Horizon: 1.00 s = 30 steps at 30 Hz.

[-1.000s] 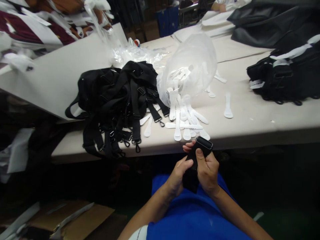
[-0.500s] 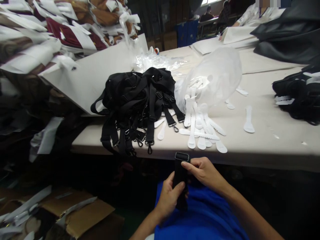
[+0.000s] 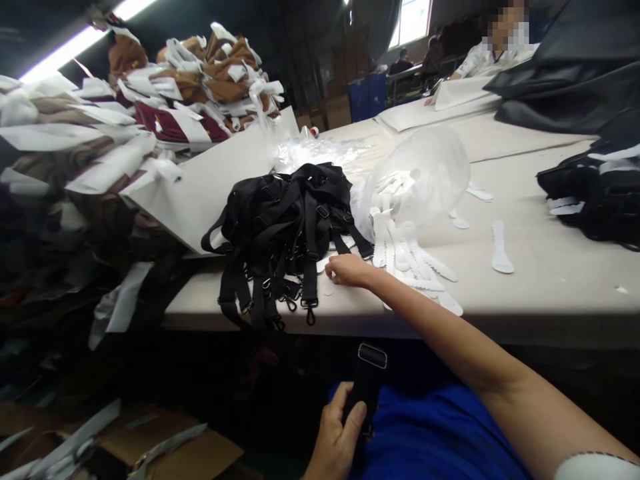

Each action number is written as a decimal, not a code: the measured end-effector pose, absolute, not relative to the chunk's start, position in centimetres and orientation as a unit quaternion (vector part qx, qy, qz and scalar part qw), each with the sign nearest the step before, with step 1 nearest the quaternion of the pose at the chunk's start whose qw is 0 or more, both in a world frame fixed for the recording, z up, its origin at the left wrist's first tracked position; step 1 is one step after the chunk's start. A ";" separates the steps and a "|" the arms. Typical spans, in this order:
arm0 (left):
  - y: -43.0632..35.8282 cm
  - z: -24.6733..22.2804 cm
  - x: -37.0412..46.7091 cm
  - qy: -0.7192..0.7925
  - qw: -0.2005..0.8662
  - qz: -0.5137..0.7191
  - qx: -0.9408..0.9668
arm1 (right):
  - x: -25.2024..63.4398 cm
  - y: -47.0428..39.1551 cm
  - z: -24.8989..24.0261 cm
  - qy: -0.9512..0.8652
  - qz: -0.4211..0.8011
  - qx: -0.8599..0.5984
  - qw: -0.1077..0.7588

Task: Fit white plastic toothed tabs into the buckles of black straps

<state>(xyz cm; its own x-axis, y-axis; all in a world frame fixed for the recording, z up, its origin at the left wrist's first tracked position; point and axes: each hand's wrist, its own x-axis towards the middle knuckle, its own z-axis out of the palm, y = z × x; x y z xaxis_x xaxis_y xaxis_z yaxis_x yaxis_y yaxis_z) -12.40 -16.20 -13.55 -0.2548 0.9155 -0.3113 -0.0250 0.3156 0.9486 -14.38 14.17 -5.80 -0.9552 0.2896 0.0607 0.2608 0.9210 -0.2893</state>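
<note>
In my left hand (image 3: 337, 427) is a folded black webbing strap (image 3: 367, 387), held between thumb and fingers over my lap. A metal slide buckle (image 3: 373, 356) sits at its upper end. My right hand (image 3: 349, 270) is stretched out over the table edge, its fingers drawn together at a white notched strip (image 3: 328, 288). Whether the fingers grip that strip is hidden. Left of this hand lies a heap of black straps (image 3: 280, 213) with buckles and snap hooks hanging down. More white notched strips (image 3: 400, 250) spill from a clear plastic bag (image 3: 435, 167) on the right.
A single white strip (image 3: 501, 247) lies farther right on the table (image 3: 550, 287). A black bundle (image 3: 595, 193) is at the right edge. Wrapped garments (image 3: 170, 127) are piled left, above a cardboard box (image 3: 175, 447). Another person (image 3: 495, 60) is across the table.
My right hand has left the strap and reached forward and left to the white strips beside the black heap. My left hand still holds the strap, now slightly lower. The view has tilted up.
</note>
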 end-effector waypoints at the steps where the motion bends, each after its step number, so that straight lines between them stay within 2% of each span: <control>1: -16.2 -13.5 -12.5 0.643 0.493 0.470 0.350 | -14.3 14.2 -5.9 -0.979 0.140 -0.142 0.052; 13: -13.3 -11.6 -12.2 0.645 0.443 0.507 0.361 | -13.9 14.9 -5.7 -0.970 0.181 -0.149 0.065; 16: -13.2 -11.0 -12.3 0.640 0.415 0.515 0.392 | -12.7 12.9 -4.5 -0.961 0.183 -0.148 0.148; 18: -13.4 -10.4 -12.7 0.634 0.393 0.519 0.416 | -11.0 10.8 -3.7 -0.937 0.213 -0.139 0.241; 21: -13.5 -9.2 -13.4 0.624 0.362 0.525 0.452 | -7.4 7.2 -3.4 -0.832 0.372 -0.129 0.392; 23: -13.1 -8.4 -13.3 0.607 0.372 0.549 0.438 | -4.8 5.3 -4.1 -0.766 0.454 -0.146 0.431; 27: -11.4 -7.6 -12.2 0.556 0.470 0.600 0.332 | 0.0 2.7 -7.6 -0.769 0.474 -0.172 0.393; 30: -10.5 -8.0 -11.1 0.531 0.555 0.560 0.311 | 3.0 1.1 -10.0 -0.735 0.556 -0.186 0.341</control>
<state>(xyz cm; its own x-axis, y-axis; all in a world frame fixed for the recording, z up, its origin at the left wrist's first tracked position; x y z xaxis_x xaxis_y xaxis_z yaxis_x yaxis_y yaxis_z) -11.11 -10.45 -7.98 -0.1910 0.9514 -0.2414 -0.2910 0.1800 0.9396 2.96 1.06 -10.02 -0.6988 0.6519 0.2946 -0.1058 0.3131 -0.9438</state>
